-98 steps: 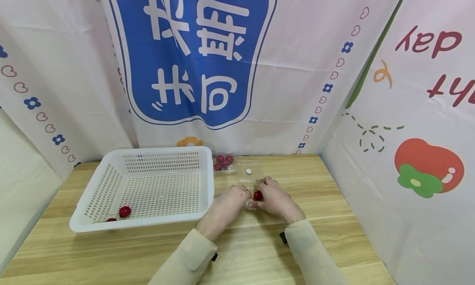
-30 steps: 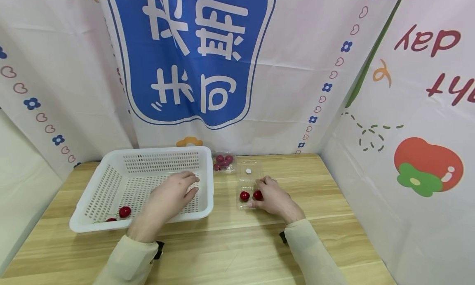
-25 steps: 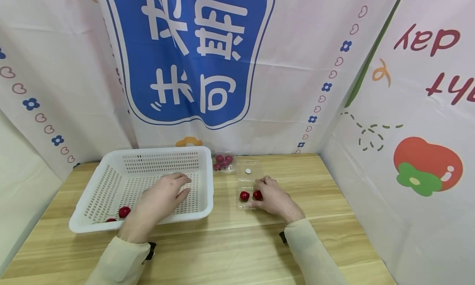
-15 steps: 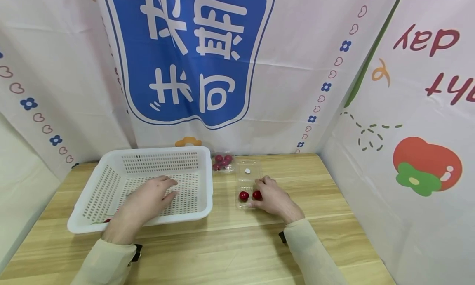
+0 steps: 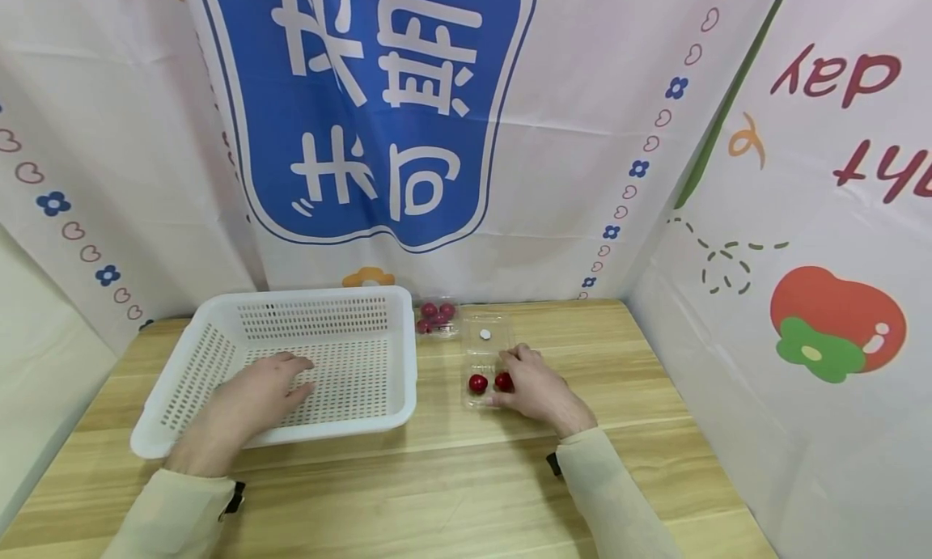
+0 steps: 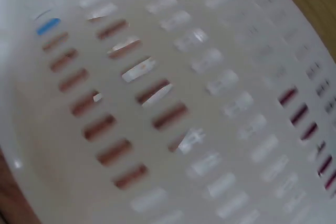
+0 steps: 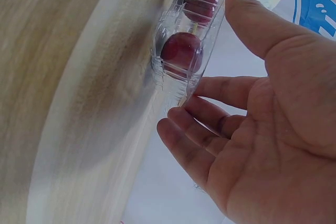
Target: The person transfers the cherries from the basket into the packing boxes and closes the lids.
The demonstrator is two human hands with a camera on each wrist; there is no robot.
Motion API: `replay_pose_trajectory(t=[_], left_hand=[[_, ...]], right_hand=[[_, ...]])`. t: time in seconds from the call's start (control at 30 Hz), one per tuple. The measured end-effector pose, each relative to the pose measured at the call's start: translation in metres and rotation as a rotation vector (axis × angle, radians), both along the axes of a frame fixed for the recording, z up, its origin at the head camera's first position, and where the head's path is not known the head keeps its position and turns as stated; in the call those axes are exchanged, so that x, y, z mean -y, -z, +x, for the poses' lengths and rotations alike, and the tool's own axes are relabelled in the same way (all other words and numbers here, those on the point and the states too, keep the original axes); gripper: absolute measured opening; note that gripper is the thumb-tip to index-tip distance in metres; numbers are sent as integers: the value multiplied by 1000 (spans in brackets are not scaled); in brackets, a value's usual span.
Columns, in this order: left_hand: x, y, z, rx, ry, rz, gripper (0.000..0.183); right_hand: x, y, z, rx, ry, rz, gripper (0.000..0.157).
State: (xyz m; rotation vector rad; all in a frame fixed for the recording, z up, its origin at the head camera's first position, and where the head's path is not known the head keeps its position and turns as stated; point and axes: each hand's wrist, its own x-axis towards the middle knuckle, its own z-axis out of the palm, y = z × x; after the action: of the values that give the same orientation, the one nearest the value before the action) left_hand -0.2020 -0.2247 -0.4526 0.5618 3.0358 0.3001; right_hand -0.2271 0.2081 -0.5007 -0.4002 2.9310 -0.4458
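Hidden from the head view: the near-left floor of the white basket (image 5: pixel 412 357), covered by the left hand (image 5: pixel 251 397) and forearm; the right hand (image 5: pixel 537 385) covers the right edge of the open clear container (image 5: pixel 473 347).
Hard to make out: the left wrist view is blurred and filled by slotted basket wall, with only a sliver of skin at its lower left corner; what the dark red patches behind some slots are, I cannot tell.
Cut off: both sleeves, at the near edge of the head view.
Left hand: over the basket, palm down, reaching in from the near left, fingers loosely bent, thumb apart to the right; it shows no object in its grasp.
Right hand: comes in from the near right, thumb at the container's near edge and fingertips farther along, holding the tray half between them.
Container: on the wooden table (image 5: pixel 451 486), right of the basket, long axis running near to far, lid half far with a white spot (image 5: pixel 485 334) on it.
Cherries: the left cherry (image 5: pixel 477 383) and right cherry (image 5: pixel 503 382) sit side by side in the near half.
Basket: long axis left to right.
Second clear container (image 5: pixel 453 329): beyond the basket's right end, holding dark pink fruit (image 5: pixel 429 309).
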Motion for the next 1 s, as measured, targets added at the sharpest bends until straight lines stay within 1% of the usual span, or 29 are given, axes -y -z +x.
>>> replay_pose_trajectory(t=[0.47,0.63,0.87,1.0], left_hand=[[38,8,-7,80,-35,-51,45],[48,10,-10,90,-17,-68,42],[56,10,-13,168,-1,-111,29],[60,12,-13,168,12,-117,28]], right_hand=[[0,0,0,2,11,1,96],[0,0,-1,3,10,7,96],[0,0,-1,2,9,9,97],[0,1,-1,3,8,10,96]])
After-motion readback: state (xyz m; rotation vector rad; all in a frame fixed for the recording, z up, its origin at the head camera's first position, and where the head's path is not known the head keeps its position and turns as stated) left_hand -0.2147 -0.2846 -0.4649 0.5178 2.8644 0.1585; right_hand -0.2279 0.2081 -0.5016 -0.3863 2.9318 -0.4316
